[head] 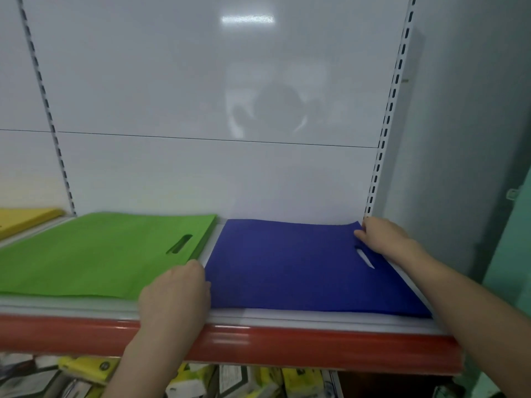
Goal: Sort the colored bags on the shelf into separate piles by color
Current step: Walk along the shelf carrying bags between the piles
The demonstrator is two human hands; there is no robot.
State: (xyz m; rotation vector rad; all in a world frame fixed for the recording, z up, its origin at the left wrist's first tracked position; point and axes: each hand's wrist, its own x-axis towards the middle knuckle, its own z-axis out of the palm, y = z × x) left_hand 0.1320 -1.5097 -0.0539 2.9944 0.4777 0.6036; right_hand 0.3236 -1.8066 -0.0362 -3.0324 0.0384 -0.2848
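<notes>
A blue bag pile (287,265) lies flat on the right part of the shelf (230,320), its handle slot near the right edge. A green bag pile (94,254) lies flat to its left, with a narrow gap between them. A yellow bag pile (23,219) shows at the far left on the neighbouring shelf. My left hand (175,294) rests at the blue pile's front-left edge, fingers curled against it. My right hand (385,239) holds the blue pile's far-right corner, thumb on top by the slot.
The shelf has a red front strip (287,349) and a glossy white back panel (201,110) with slotted uprights at both sides. A lower shelf holds several yellow and white packages (86,369). A pale wall (474,139) stands on the right.
</notes>
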